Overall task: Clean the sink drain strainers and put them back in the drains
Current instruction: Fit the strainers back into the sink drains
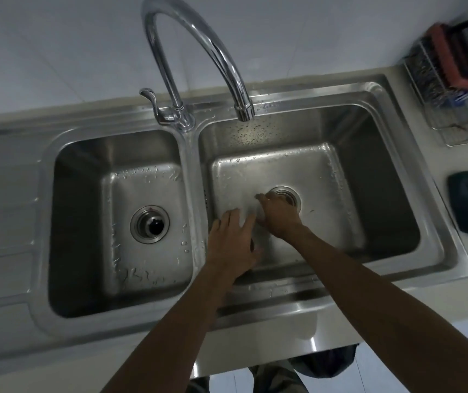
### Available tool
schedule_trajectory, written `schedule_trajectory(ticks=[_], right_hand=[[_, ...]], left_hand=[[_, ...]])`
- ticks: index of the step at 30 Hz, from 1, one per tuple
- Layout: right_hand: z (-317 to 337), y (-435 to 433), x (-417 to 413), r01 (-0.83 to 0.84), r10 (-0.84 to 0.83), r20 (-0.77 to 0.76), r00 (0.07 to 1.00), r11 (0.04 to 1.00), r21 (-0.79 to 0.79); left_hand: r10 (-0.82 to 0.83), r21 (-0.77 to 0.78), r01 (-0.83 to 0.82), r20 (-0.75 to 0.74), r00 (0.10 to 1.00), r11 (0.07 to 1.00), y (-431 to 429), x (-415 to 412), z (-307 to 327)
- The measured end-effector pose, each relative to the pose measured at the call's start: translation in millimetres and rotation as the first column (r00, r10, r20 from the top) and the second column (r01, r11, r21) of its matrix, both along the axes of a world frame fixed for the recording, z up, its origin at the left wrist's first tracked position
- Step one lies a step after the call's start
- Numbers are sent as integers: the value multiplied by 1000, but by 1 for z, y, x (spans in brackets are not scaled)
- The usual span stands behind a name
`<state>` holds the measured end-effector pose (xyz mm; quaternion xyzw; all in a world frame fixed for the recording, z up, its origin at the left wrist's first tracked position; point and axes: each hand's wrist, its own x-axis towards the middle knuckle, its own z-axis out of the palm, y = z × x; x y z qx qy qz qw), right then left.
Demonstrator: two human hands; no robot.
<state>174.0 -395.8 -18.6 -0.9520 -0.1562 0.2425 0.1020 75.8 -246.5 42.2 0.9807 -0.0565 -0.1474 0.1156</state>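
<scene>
**A:** Stainless steel is being worked at here. The round steel drain ring [293, 194] in the right basin of the double stainless-steel sink [397, 89] is being partly covered by the right hand [276, 218]. Is a strainer being gripped?

**B:** That cannot be told. The fingers are being curled down onto the ring's near edge, and whatever lies under them is being hidden. The left hand [233, 245] is being held flat with fingers spread, just beside the right one and close to the divider. Nothing is being seen in it.

**A:** And the other strainer?

**B:** A dark centre is being shown by the round steel drain in the left basin [149, 224]. Whether a strainer is being carried there is not being made clear.

**A:** How is the step best done?

**B:** By judgement, a strainer is being seated or lifted at the right drain. It is best kept level and centred over the ring and eased straight, never tilted, because wet steel is being handled and a slip is likely. The free hand is best kept off the ring, so that the seat is being left in view. No water is being seen running from the curved chrome faucet [199, 52].
</scene>
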Motion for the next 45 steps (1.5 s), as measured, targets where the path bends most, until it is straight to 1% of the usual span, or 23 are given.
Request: schedule_trajectory(ticks=[1,2,4,5,7,11,13,16,19,20,22,23,25,27,29,31,33,35,38,41,43,45], right_hand=[[6,8,-5,-54,56,-30,998,997,64],[11,14,-10,-132,137,-55,989,988,84],[17,27,-22,-312,310,-76,948,950,-5],[17,32,-30,-359,355,-76,932,932,-44],[17,40,-43,-355,350,-83,933,933,-60],[15,53,-57,-322,310,-107,945,940,-114],[12,58,-60,-285,265,-143,954,947,-149],[6,63,-64,-219,189,-216,958,968,-122],[8,69,-62,-64,43,-221,974,994,-89],[12,68,-60,-1,-15,-196,980,997,-83],[30,65,-54,128,-131,-97,987,991,-41],[43,64,-49,199,-199,-30,980,980,7],[72,64,-42,331,-344,91,934,934,135],[102,74,-38,381,-427,195,883,894,234],[129,96,-39,348,-444,299,845,880,323],[151,129,-41,266,-409,367,836,886,380],[163,170,-47,211,-367,336,867,883,420],[162,209,-55,169,-305,276,912,890,424],[142,256,-64,83,-175,220,960,924,372],[108,284,-57,22,-78,168,983,950,312],[80,295,-48,-19,-15,124,992,961,275],[53,302,-40,-67,51,89,995,981,183]], left_hand=[[-21,-34,22,42,999,999,4,1,6],[-34,-44,37,81,996,998,9,1,12],[-26,-25,30,132,991,999,21,0,26],[-14,-17,17,153,988,1000,27,-2,31],[9,-23,-5,173,985,1000,39,-10,40],[70,-39,-66,114,991,997,65,-25,46],[118,-52,-113,95,989,992,79,-34,46],[169,-73,-162,114,979,984,98,-50,42],[241,-59,-237,84,967,970,114,-61,39],[250,-38,-248,73,965,968,119,-64,39],[247,-10,-247,60,967,969,133,-66,42],[247,5,-248,60,967,969,143,-67,44],[257,46,-259,49,965,965,165,-71,45],[296,40,-297,12,955,954,187,-77,46],[323,21,-323,12,946,946,208,-80,49],[342,15,-343,49,939,939,228,-81,51],[368,11,-369,54,928,929,244,-81,53],[384,1,-384,42,923,923,256,-80,51],[396,-12,-396,31,918,918,272,-76,41],[406,22,-408,51,912,913,280,-69,28],[425,1,-426,57,903,905,279,-68,18],[431,-17,-431,57,901,902,275,-66,8]])
